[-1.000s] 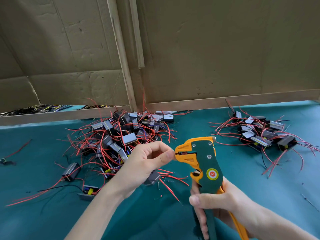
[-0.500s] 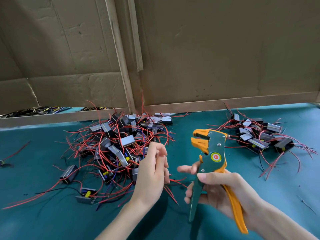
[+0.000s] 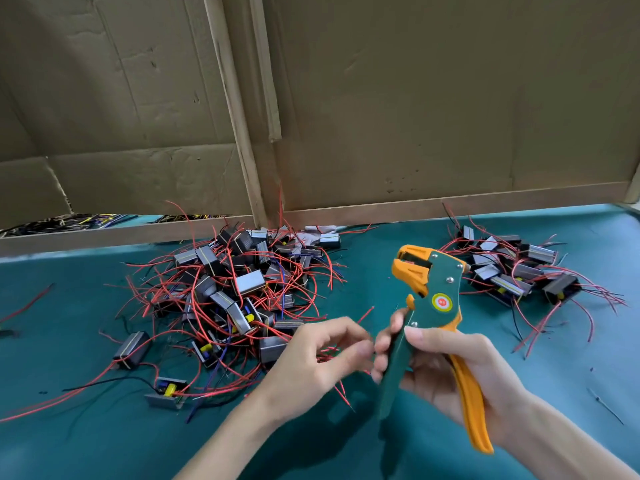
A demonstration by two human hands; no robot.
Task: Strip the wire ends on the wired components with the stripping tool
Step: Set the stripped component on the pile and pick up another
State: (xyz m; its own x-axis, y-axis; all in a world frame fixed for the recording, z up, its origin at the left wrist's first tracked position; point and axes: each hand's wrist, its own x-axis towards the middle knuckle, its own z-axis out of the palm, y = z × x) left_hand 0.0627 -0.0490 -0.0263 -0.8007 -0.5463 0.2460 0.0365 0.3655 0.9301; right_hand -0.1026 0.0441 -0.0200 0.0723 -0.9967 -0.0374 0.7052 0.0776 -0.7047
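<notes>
Both bare arms reach in from the bottom, and the two hands meet near the middle, almost touching. The left hand (image 3: 322,358) is turned on its side with the fingers curled loosely, thumb and first finger close together, though it is too blurry to tell if they pinch anything. The right hand (image 3: 446,365) is wrapped around the stripping tool (image 3: 429,306), thumb across the front.

Stripper (image 3: 434,306) upright in my right hand (image 3: 446,372), green body, orange jaws open at top, orange handle splayed out low right. Big pile (image 3: 242,292) of grey block components in a red-wire tangle lies left on the green mat; smaller pile (image 3: 516,271) lies far right. One red wire (image 3: 365,315) pokes up between my hands.
</notes>
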